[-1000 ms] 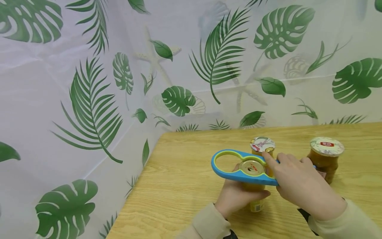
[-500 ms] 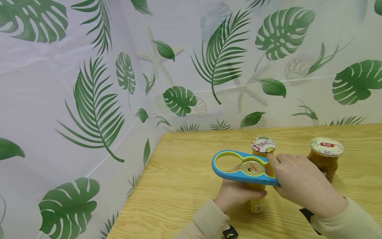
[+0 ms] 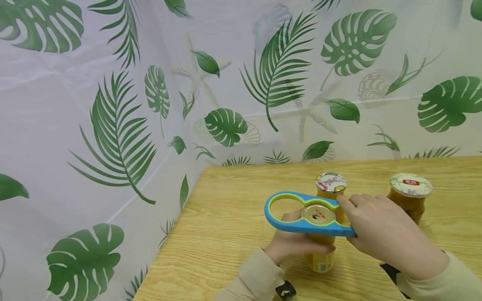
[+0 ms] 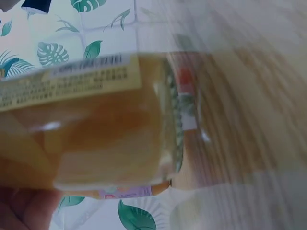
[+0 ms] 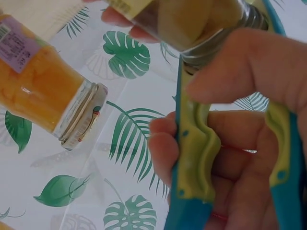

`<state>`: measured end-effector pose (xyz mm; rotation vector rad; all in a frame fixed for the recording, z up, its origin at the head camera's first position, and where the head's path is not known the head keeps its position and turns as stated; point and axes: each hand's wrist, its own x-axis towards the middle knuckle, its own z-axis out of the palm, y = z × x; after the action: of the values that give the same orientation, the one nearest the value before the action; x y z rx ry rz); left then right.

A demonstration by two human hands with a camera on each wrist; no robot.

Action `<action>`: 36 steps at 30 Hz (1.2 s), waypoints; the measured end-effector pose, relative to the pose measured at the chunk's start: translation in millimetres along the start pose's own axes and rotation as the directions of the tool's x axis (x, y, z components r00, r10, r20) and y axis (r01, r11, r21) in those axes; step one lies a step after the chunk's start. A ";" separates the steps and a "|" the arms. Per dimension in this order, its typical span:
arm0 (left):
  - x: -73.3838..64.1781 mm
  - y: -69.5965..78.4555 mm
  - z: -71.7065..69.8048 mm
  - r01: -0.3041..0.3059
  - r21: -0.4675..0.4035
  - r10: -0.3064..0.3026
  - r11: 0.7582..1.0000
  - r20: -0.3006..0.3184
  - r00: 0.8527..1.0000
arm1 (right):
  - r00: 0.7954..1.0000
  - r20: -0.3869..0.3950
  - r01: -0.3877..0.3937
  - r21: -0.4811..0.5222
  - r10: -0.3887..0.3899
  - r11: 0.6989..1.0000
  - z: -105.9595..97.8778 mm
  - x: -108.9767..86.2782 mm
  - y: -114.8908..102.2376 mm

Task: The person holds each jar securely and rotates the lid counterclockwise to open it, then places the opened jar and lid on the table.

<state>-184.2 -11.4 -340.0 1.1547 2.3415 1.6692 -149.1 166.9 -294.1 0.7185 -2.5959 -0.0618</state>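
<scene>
My left hand [image 3: 288,242] grips a glass jar [image 3: 321,262] of pale yellow fruit, its gold lid [image 3: 318,214] facing up. In the left wrist view the jar [image 4: 105,143] fills the middle, its base close to the wood tabletop. A blue jar opener [image 3: 301,228] with a yellow-green inner lining lies across the lid, the lid sitting in its middle ring and the larger ring sticking out to the left. The opener's two handles are in the grip of my right hand [image 3: 388,236]. The right wrist view shows fingers [image 5: 163,148] curled around the handles.
Just behind the hands stands an orange jar [image 3: 331,183] with a printed lid. A wider, darker jar [image 3: 410,186] stands behind my right hand. Leaf-patterned sheeting [image 3: 226,83] rises at the back and left edges of the wooden table [image 3: 211,209].
The opener, the gripped jar and my left hand have shifted slightly toward me and to the left. My right hand has drawn a little nearer. The two other jars stay put.
</scene>
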 end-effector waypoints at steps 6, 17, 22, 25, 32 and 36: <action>3.1 -20.0 -2.5 -0.088 0.182 0.074 0.979 0.082 0.994 | 1.000 -0.011 0.027 0.020 -0.027 0.999 -0.9 -0.9 -1.4; -2.2 1.3 -18.2 -0.029 0.144 -0.022 0.989 0.337 0.941 | 0.994 0.023 0.106 0.090 -0.108 0.990 -3.5 -1.6 2.5; -2.0 -5.6 -18.2 -0.093 0.218 0.001 0.971 0.389 0.921 | 0.989 0.018 0.147 0.108 -0.150 0.983 -3.5 -2.0 4.6; -2.2 -4.5 -18.7 -0.107 0.230 0.000 0.967 0.420 0.907 | 0.986 0.014 0.161 0.119 -0.163 0.980 -4.0 -2.5 5.2; 0.5 -2.4 -18.3 -0.122 0.311 -0.074 0.943 0.550 0.832 | 0.980 0.029 0.189 0.148 -0.195 0.971 -6.1 -4.6 7.5; -1.1 -3.0 -18.1 -0.100 0.307 -0.110 0.946 0.598 0.794 | 0.967 -0.002 0.253 0.180 -0.256 0.951 -6.2 -5.6 10.1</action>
<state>-192.9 -26.9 -335.3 1.4569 2.1965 0.7230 -146.9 178.9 -289.2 1.1216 -2.5357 0.0869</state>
